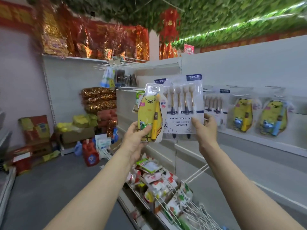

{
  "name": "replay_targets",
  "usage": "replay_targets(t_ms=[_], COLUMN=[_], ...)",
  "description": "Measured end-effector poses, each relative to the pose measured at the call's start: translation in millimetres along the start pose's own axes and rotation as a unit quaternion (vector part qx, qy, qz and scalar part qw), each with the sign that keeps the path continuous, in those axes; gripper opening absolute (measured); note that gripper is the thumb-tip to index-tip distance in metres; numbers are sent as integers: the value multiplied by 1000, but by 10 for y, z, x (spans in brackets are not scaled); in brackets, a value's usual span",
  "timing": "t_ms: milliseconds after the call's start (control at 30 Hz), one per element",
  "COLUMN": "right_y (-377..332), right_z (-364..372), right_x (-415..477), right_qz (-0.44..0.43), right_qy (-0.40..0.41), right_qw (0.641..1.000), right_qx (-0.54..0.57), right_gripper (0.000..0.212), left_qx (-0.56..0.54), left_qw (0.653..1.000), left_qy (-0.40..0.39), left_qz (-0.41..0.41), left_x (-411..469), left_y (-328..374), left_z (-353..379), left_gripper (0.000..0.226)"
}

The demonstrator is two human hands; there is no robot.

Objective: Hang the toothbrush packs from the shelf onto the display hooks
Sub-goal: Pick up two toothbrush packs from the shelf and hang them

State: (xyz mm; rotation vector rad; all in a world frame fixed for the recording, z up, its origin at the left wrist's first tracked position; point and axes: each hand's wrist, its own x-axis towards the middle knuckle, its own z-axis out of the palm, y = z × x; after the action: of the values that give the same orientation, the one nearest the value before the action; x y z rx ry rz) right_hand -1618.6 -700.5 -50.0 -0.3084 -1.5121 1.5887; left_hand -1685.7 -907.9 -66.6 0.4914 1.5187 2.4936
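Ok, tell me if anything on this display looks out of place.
The small red, white and green packets low down lie heaped across the wire hooks rather than hanging. The hung yellow bear packs on the right hang side by side.

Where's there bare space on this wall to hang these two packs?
Bare: the white panel above the hung row of brush pack and bear packs, and the panel below their ledge. Crowded: the lower hooks, stuffed with packets. No free hooks show in the bare parts.
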Motion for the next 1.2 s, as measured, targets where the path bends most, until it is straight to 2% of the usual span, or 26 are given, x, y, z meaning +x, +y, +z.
replay_targets(t_ms=[133,300,433,567,800,900,1067,1200], right_y=[389,813,1095,1248,1333,1360,1557,1722], right_z=[668,1230,1506,1702,1918,1993,2059,2017], right_x=[309,582,725,843,1016,1156,1415,1594], right_qz=[5,5,24,32,22,14,11,7], right_qy=[5,38,86,153,214,217,232,232], right_qw=[999,997,993,985,972,972,968,971], right_qx=[-45,-65,-72,-70,-90,-92,-91,-62], right_gripper=[36,28,26,38,36,32,41,37], left_qx=[18,-10,-23,-16,-7,-17,-31,-34], left_qw=[1000,999,993,984,964,958,957,955], left_qy=[-1,-36,-93,-152,-230,-246,-251,-258], left_qz=[-4,-25,-62,-96,-134,-144,-143,-144], left_x=[650,1520,2119,2658,3173,3332,3599,3797], left_y=[65,12,-44,-57,-213,-285,-364,-413], left_z=[-403,-806,-972,-1074,-1140,-1130,-1114,-1006], left_gripper=[49,30,27,33,26,28,32,30])
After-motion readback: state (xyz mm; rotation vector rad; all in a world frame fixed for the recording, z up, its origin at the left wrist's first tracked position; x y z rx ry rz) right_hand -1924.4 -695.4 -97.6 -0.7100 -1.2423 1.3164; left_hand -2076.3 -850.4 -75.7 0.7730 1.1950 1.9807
